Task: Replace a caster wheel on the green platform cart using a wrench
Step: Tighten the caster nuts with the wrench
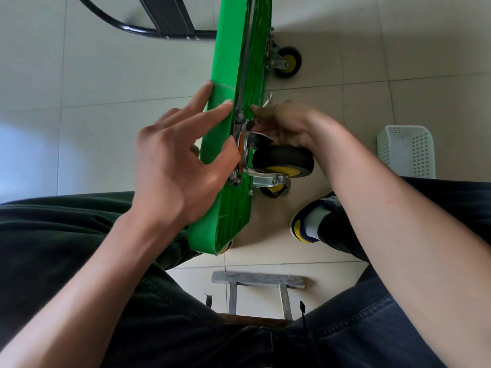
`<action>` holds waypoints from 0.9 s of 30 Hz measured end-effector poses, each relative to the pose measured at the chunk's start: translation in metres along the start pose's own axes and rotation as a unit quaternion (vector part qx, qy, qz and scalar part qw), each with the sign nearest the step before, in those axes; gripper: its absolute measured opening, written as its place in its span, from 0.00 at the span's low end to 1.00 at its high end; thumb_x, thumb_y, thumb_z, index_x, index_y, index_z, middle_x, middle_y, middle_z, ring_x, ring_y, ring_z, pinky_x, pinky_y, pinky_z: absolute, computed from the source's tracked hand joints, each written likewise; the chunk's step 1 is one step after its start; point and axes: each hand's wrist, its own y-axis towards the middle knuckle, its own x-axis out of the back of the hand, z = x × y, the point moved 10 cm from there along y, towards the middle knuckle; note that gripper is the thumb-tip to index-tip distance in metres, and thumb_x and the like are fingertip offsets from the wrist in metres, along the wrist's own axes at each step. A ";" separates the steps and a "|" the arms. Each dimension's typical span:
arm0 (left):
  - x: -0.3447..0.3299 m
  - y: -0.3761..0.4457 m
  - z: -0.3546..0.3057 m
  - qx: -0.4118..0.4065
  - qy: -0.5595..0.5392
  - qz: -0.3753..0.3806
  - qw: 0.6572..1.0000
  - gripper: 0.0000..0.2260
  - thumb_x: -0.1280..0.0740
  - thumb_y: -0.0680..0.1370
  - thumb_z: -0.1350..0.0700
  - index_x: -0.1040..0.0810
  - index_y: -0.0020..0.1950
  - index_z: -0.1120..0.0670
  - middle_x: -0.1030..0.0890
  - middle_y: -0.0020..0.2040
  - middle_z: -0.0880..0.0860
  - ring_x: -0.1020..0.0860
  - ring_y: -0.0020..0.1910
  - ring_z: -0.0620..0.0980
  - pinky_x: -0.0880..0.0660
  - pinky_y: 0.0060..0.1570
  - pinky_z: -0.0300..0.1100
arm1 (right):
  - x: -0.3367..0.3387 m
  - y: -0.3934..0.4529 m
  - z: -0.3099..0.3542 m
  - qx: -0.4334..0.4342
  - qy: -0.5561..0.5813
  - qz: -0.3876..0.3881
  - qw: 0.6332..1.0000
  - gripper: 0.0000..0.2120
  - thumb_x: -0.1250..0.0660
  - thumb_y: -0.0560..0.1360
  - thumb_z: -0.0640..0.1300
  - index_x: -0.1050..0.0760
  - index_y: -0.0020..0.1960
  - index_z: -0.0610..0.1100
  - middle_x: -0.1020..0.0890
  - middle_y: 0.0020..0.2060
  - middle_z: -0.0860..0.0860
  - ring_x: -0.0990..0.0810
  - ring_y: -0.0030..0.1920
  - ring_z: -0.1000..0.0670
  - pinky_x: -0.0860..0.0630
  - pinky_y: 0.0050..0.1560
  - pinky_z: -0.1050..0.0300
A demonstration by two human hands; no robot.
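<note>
The green platform cart (233,75) stands on its edge on the tiled floor (106,62), running from near to far through the middle of the scene, its smooth deck facing left and its ribbed underside facing right. The left hand (172,166) lies flat against the deck side, fingers spread; the thumb hooks over the upper edge beside the metal mounting plate of the caster wheel (283,160). Its grip is loose and wide, bracing the board rather than closing on it. The right hand (287,123) reaches in from the right to the caster's bracket, just above the black tyre with its yellow hub. Its fingers curl towards the plate and a thin silvery piece of metal (268,100) juts out beyond them; whether that is the wrench, and how tightly the grip closes on it, cannot be told. A second caster (287,62) sticks out from the underside farther away, and another sits low just beyond the near wheel. A white perforated basket (406,150) stands on the floor at the right. A shoe (310,221) rests near the cart's near end, and a small grey stool (257,282) sits between the person's legs.
</note>
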 end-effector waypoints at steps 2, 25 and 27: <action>0.000 0.000 0.000 0.002 -0.003 0.001 1.000 0.18 0.30 0.75 0.54 0.18 0.64 0.53 0.22 0.69 0.54 0.16 0.52 0.48 0.17 0.41 0.48 | -0.003 0.001 -0.012 -0.038 0.035 0.029 0.998 0.10 0.34 0.82 0.47 0.24 0.48 0.40 0.16 0.32 0.47 0.17 0.29 0.52 0.18 0.34 0.60; 0.000 0.001 -0.001 -0.003 0.006 0.001 1.000 0.19 0.30 0.75 0.53 0.19 0.66 0.52 0.22 0.69 0.55 0.17 0.54 0.46 0.17 0.43 0.46 | 0.016 -0.090 0.081 0.422 -0.096 -0.165 0.886 0.10 0.29 0.80 0.43 0.25 0.56 0.38 0.15 0.46 0.41 0.13 0.42 0.49 0.17 0.36 0.54; 0.000 0.001 -0.001 -0.003 0.008 0.002 1.000 0.19 0.30 0.75 0.53 0.19 0.65 0.52 0.22 0.69 0.55 0.16 0.53 0.46 0.17 0.42 0.47 | 0.010 -0.087 0.079 0.412 -0.115 -0.154 0.891 0.15 0.29 0.79 0.44 0.26 0.58 0.34 0.15 0.45 0.40 0.13 0.41 0.47 0.15 0.37 0.48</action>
